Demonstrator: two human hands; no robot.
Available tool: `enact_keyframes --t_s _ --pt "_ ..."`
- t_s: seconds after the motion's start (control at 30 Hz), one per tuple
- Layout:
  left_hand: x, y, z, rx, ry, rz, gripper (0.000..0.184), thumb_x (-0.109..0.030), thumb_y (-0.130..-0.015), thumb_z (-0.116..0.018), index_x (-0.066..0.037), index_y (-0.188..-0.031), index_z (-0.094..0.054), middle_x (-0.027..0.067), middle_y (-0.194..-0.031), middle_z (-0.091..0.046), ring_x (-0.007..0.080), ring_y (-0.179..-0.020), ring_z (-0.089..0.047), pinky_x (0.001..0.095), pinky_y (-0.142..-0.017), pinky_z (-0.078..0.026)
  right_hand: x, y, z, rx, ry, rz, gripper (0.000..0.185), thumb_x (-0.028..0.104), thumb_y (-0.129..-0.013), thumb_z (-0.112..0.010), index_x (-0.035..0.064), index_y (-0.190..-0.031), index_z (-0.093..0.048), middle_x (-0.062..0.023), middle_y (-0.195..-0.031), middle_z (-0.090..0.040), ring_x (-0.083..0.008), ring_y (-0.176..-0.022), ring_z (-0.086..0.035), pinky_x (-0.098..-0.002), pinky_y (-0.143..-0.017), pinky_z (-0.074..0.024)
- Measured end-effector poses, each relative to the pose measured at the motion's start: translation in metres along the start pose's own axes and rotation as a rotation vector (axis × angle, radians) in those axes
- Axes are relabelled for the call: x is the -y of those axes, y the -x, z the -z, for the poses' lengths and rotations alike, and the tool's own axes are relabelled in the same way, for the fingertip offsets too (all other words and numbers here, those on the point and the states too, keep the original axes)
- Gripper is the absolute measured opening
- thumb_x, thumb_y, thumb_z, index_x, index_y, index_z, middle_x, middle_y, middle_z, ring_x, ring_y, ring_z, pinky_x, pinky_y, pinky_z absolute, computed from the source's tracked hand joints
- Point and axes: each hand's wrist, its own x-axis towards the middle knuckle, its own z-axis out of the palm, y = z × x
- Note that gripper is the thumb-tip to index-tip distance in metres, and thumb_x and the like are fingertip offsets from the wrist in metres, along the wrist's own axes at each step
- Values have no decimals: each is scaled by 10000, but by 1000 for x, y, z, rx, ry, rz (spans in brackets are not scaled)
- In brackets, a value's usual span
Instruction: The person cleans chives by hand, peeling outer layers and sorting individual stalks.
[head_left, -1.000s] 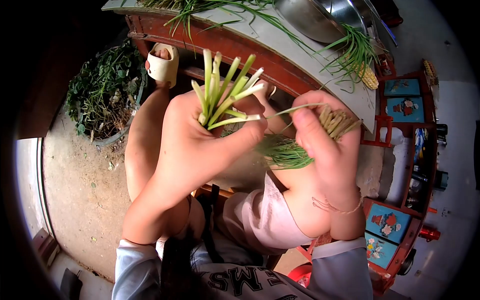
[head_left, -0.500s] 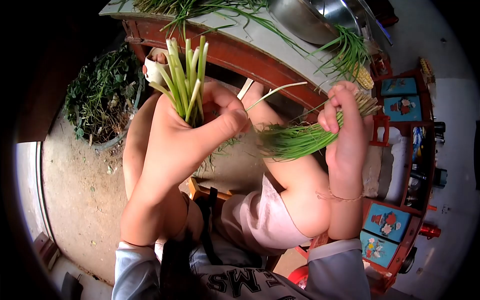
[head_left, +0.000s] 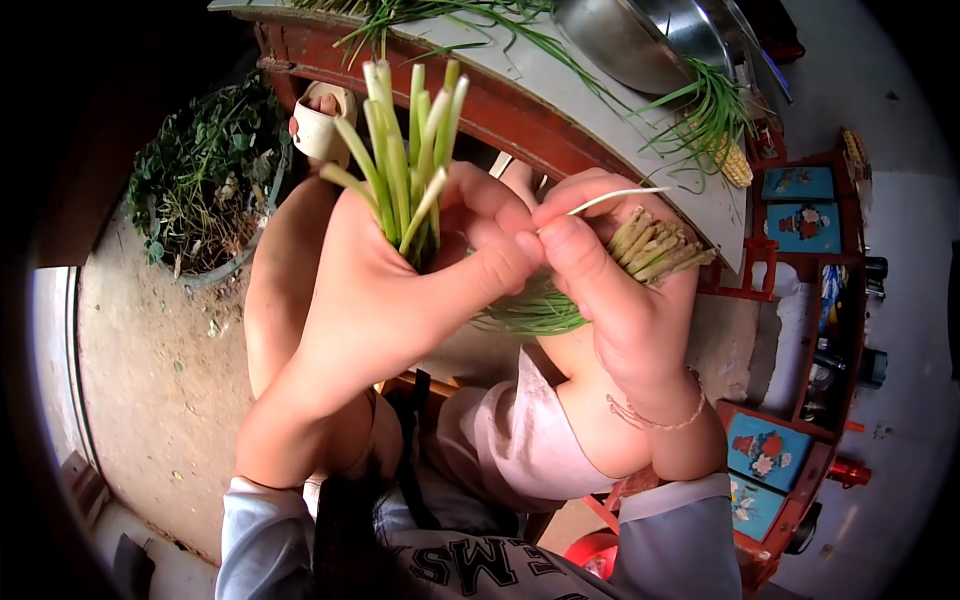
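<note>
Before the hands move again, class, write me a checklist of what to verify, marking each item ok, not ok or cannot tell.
1. Left hand has its grip around the pale stalks: ok.
2. Right hand has its grip around the brown-ended bunch: ok.
3. Thin single stalk pinched at the fingertips: ok.
4. Which hand alone bears that stalk: cannot tell; the fingertips meet there.
5. Strands all inside the table edge: not ok, some overhang.
6. Metal bowl empty: cannot tell.
</note>
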Motion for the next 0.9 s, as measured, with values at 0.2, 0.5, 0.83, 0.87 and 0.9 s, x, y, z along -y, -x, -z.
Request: enact_keyframes --t_s 0.2,0.5,0.83,0.87,0.9 --pt "3 3 3 -40 -223 -175 81 -44 -755 -557 15 -714 -520 38 -642 -522 82 -539 -498 184 -491 -387 -7 1 1 5 109 55 44 18 -767 -586 -23 -765 -569 -73 -769 -590 -107 -706 -532 -220 -638 -416" --pt "1 3 0 -52 -180 -165 109 -59 -748 -532 12 -667 -521 30 -590 -497 77 -491 -457 193 -448 -347 -7 1 -2 -11 199 94 48 27 -772 -575 -16 -756 -564 -65 -751 -573 -119 -699 -506 -223 -644 -393" --pt "-1 3 7 -74 -112 -161 88 -2 -758 -525 28 -676 -535 31 -616 -538 57 -514 -480 171 -460 -367 -2 1 15 -153 202 41 49 27 -785 -541 -12 -756 -550 -18 -669 -548 -55 -589 -475 -174 -536 -373" --pt "-1 3 8 -72 -113 -162 88 -2 -758 -525 28 -676 -535 31 -616 -538 57 -514 -480 171 -460 -367 -2 0 18 -207 169 52 58 32 -790 -528 -4 -751 -550 -9 -645 -542 -46 -572 -466 -170 -521 -365" --pt "-1 4 8 -81 -112 -162 88 -3 -760 -523 29 -678 -535 32 -621 -540 60 -514 -479 174 -462 -369 1 -3 19 -219 -26 31 84 49 -794 -514 10 -725 -543 6 -594 -516 -23 -507 -425 -163 -467 -328"
